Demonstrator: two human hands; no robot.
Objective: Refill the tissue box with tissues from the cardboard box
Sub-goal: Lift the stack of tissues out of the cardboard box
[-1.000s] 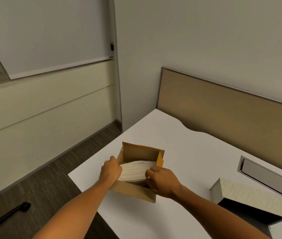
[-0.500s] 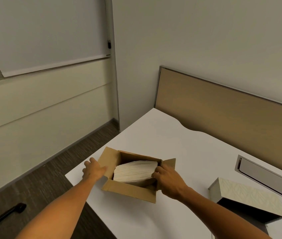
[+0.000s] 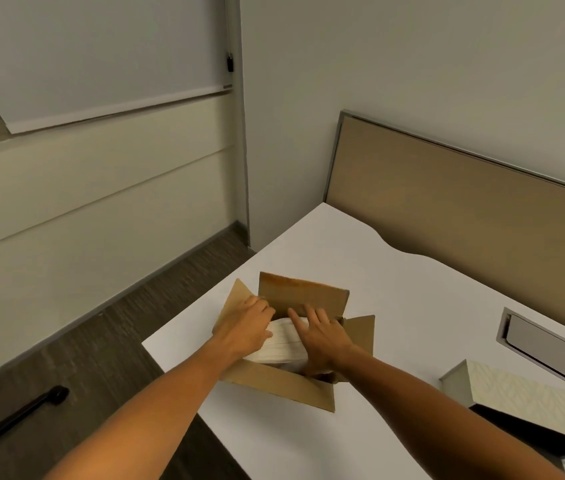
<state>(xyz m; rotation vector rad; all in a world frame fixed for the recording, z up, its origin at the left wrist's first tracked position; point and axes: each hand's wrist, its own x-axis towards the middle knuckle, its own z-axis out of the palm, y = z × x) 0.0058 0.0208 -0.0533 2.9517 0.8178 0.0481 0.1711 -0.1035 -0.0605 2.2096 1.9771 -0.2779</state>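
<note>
White desk [image 3: 412, 306], tan partition [image 3: 464, 209]

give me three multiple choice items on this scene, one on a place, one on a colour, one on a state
1. Where does the tissue box lie from the cardboard box?
A. inside it
B. to its right
C. on the floor

2. What colour is the tissue stack?
A. white
B. blue
C. black

3. How are the cardboard box's flaps?
A. taped shut
C. folded open
B. torn off

Answers: 1 B, it lies apart on the table; 2 A, white between the left hand and right hand; 3 C, the flaps stand open.
</note>
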